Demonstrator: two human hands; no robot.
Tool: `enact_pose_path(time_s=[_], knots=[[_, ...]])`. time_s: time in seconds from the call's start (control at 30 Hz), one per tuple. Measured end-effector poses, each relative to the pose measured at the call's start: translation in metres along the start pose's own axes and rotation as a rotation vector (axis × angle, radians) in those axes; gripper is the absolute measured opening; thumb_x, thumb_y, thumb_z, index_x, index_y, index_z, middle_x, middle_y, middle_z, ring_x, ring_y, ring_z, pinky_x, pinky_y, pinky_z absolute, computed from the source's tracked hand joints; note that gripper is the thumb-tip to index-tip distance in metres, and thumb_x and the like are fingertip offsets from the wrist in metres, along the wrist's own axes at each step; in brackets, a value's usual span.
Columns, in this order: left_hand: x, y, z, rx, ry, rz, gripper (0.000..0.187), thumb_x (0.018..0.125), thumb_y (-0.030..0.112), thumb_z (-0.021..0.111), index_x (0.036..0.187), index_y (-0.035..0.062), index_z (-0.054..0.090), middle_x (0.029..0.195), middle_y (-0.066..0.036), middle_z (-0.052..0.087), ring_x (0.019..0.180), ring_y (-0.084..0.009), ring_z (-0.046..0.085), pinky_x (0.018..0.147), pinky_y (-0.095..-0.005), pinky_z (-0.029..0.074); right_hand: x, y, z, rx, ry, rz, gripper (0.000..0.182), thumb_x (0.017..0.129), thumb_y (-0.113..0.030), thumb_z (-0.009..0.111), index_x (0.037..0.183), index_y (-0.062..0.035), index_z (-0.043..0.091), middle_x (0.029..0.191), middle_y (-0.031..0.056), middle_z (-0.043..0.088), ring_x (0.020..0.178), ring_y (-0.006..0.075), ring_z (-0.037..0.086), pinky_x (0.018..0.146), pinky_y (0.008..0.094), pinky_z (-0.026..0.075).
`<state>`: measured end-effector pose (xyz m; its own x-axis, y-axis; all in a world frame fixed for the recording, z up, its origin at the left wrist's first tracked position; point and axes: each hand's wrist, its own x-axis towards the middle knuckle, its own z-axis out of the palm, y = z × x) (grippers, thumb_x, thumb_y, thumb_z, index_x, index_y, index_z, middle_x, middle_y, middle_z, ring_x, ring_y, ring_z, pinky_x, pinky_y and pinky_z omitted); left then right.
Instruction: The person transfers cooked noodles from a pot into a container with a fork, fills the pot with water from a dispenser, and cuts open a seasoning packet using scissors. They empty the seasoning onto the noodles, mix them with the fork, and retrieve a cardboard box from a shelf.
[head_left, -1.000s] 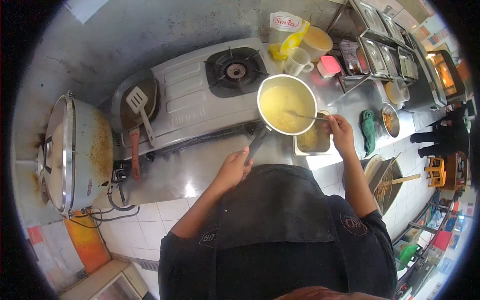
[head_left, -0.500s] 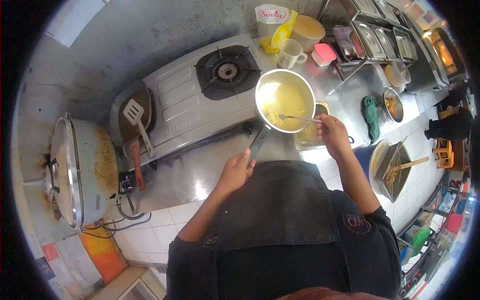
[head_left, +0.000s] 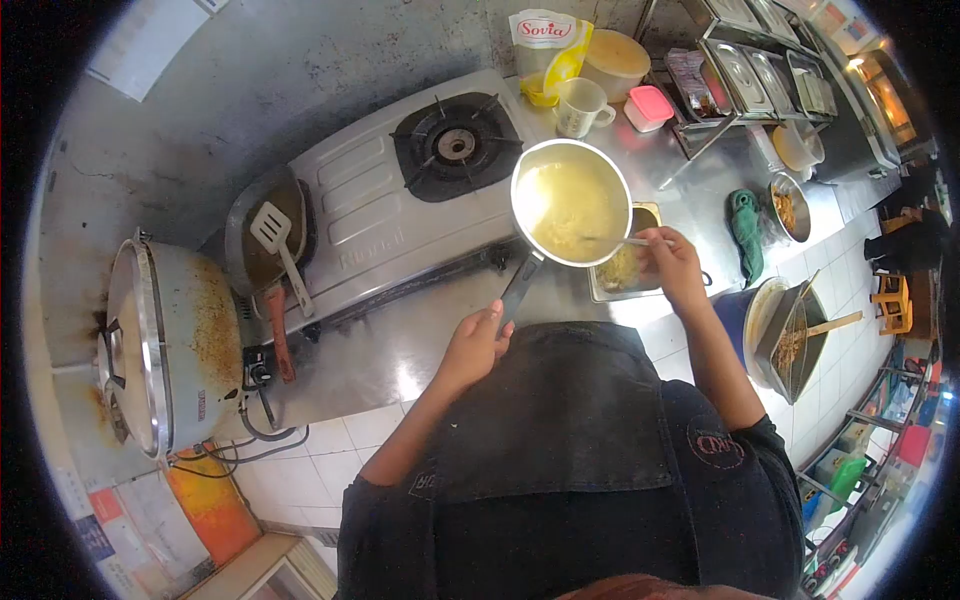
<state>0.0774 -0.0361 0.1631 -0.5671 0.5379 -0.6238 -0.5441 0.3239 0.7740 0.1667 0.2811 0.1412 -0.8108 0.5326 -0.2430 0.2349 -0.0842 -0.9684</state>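
Observation:
My left hand [head_left: 478, 345] is wrapped round the black handle of a white saucepan [head_left: 520, 195], which is held over the counter at the stove's front right corner. Pale yellow liquid [head_left: 565, 205] fills the lower part of the pan. In my right hand [head_left: 672, 265] is a fork [head_left: 632, 241], its head dipped in the liquid near the pan's right front side and blurred there. Partly beneath the pan and my right hand stands a rectangular metal tray [head_left: 612, 294] with yellowish shredded food in it.
A gas stove [head_left: 350, 205] lies left, with a frying pan [head_left: 240, 225] and slotted spatula [head_left: 270, 228] on it. A clear measuring cup [head_left: 580, 108] and pink-lidded tub [head_left: 650, 105] stand behind. A green cloth [head_left: 744, 235] and metal bowl [head_left: 788, 210] are right; a large cooker [head_left: 195, 350] is far left.
The fork's head has gone down into the liquid; the clump of food seen at its tip before no longer shows. My right hand has shifted slightly. The saucepan stays in place.

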Motion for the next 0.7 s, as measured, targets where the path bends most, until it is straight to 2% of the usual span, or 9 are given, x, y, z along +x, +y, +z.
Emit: enact_pose_path(time_s=[0.07, 0.37, 0.7], knots=[[0.003, -0.003, -0.001, -0.006, 0.005, 0.006, 0.047, 0.103, 0.046, 0.040, 0.083, 0.0066, 0.054, 0.057, 0.006, 0.037, 0.048, -0.0050, 0.029, 0.047, -0.0241, 0.023, -0.006, -0.001, 0.012, 0.093, -0.030, 0.096, 0.025, 0.100, -0.022, 0.054, 0.107, 0.0005, 0.061, 0.082, 0.0034, 0.063, 0.067, 0.0095, 0.059, 0.060, 0.0244, 0.049], [0.005, -0.007, -0.004, -0.051, -0.050, 0.010, 0.047, 0.103, 0.046, 0.040, 0.083, 0.0063, 0.055, 0.057, 0.005, 0.039, 0.048, -0.0063, 0.031, 0.047, -0.0241, 0.024, -0.004, -0.015, 0.017, 0.429, -0.033, 0.240, 0.025, 0.101, -0.020, 0.051, 0.109, 0.0034, 0.058, 0.080, 0.0053, 0.061, 0.064, 0.0124, 0.058, 0.059, 0.0244, 0.049], [0.003, -0.001, -0.008, -0.089, -0.073, -0.054, 0.054, 0.103, 0.053, 0.033, 0.085, 0.0067, 0.054, 0.055, 0.005, 0.036, 0.047, -0.0072, 0.030, 0.046, -0.0246, 0.023, -0.008, -0.069, -0.006, 0.376, 0.037, 0.053, 0.024, 0.100, -0.019, 0.050, 0.108, 0.0031, 0.058, 0.080, 0.0048, 0.061, 0.064, 0.0116, 0.056, 0.057, 0.0253, 0.047]])
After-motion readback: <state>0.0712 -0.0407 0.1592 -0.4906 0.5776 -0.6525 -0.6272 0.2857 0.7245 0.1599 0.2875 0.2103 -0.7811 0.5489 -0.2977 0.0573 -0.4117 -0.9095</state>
